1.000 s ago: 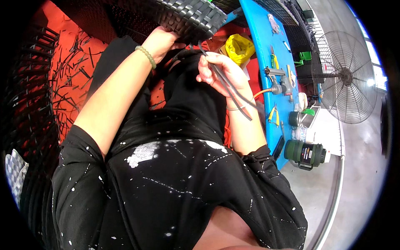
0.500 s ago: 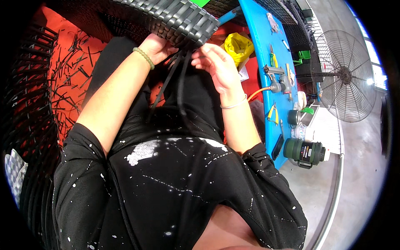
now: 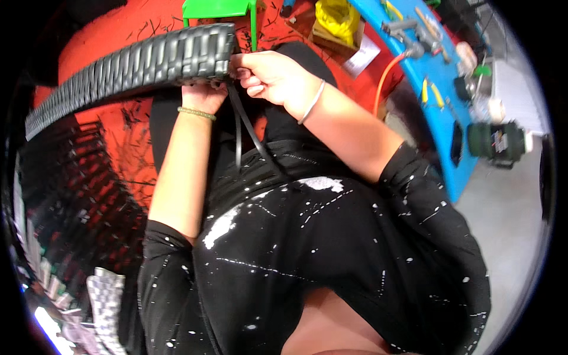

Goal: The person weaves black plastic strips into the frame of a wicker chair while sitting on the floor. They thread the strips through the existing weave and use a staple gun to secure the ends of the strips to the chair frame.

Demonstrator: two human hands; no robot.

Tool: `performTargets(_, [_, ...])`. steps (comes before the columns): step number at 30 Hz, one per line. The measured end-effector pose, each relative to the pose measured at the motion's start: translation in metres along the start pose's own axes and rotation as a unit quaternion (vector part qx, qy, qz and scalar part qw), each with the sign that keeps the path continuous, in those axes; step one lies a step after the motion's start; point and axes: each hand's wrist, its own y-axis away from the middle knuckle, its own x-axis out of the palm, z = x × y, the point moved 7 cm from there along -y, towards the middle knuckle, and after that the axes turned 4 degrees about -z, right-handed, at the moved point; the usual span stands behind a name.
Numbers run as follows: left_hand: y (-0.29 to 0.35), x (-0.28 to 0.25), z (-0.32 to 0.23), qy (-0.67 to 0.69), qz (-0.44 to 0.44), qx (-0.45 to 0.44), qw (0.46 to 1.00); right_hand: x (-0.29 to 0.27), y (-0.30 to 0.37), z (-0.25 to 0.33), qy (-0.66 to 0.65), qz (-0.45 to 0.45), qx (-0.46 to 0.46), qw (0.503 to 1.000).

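Note:
A long woven band of glossy black flat strips [image 3: 160, 59], apparently an edge of woven furniture, curves from the far left to its squared end in front of me. My left hand [image 3: 203, 96] is under that end, closed against its lower edge, with the fingertips partly hidden beneath. My right hand [image 3: 266, 76] is at the right end of the band, fingers curled and thumb pressed in; what it pinches is hidden. Two loose black strips [image 3: 248, 127] hang from below the end, between my forearms, down toward my lap.
A blue table [image 3: 435, 112] at the right carries yellow-handled pliers [image 3: 432, 93], an air tool [image 3: 408, 38] with an orange hose [image 3: 384, 83], and a dark green jug [image 3: 497, 142]. A green stool [image 3: 216, 8] and yellow bag [image 3: 337, 19] stand ahead. Strip scraps litter the red floor covering [image 3: 139, 139].
My view has swung, so the band now stretches leftward and the green stool shows. The band's end sits further left; my right hand has moved against it, its fingers now curled tight.

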Motion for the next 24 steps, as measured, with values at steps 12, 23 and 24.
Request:
performTargets(12, [0.121,0.028,-0.005,-0.127,-0.170,0.034,0.977,0.016,0.019,-0.005,-0.055,-0.010,-0.092,0.994])
performTargets(23, [0.147,0.099,-0.024,-0.465,-0.240,0.308,0.795,0.017,0.009,-0.014,-0.152,0.173,-0.034,0.973])
performTargets(24, [0.149,0.102,-0.026,-0.474,-0.251,0.328,0.778,0.017,0.012,-0.013,-0.151,0.170,-0.027,0.974])
